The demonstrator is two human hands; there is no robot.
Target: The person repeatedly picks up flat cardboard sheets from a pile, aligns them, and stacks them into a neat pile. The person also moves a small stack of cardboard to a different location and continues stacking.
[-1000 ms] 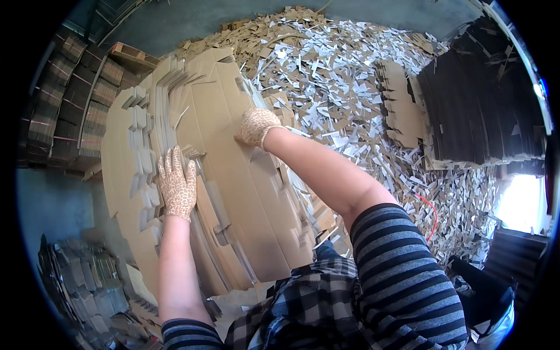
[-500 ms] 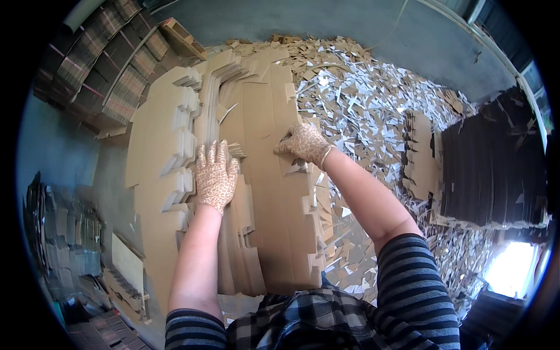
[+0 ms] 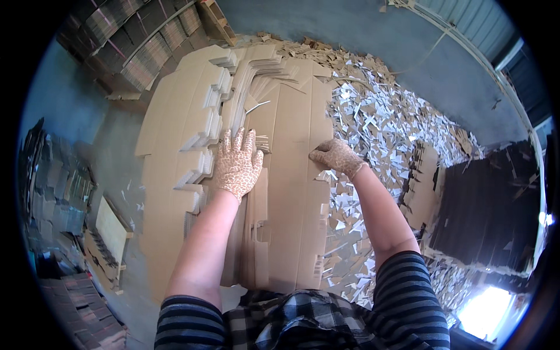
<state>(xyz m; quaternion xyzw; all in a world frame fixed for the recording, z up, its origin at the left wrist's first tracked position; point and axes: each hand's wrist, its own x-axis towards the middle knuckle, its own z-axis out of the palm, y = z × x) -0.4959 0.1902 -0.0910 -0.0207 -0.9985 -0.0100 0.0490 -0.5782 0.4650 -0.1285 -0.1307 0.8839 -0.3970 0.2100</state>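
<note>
1. Between the two gloved hands, and running on below them toward the wearer, lies the near cardboard stack: flat brown sheets piled face up, creased lengthwise, with notched edges.
2. Each sheet looks light and fairly stiff alone, though apt to bend along its creases; the whole pile would likely be heavy. Smooth faces may slide over one another, and the narrow tabs could tear or fold. The long edges away from the tabs seem the sounder places to take hold, with a palm steadying the face.
3. The left hand lies palm down, fingers extended and slightly parted, over the stack's left side; it presses rather than clasps anything.
4. The right hand is curled at the right edge, fingertips and thumb drawn together on the top sheet; whether cardboard is pinched between them, I cannot tell.
5. Just ahead of the left hand lies a thin pale strip.
6. Left of the near stack sits a second cardboard stack with stepped, notched edges.
7. Farther out, a scrap heap spreads to the right, with a dark stack beyond it.
</note>
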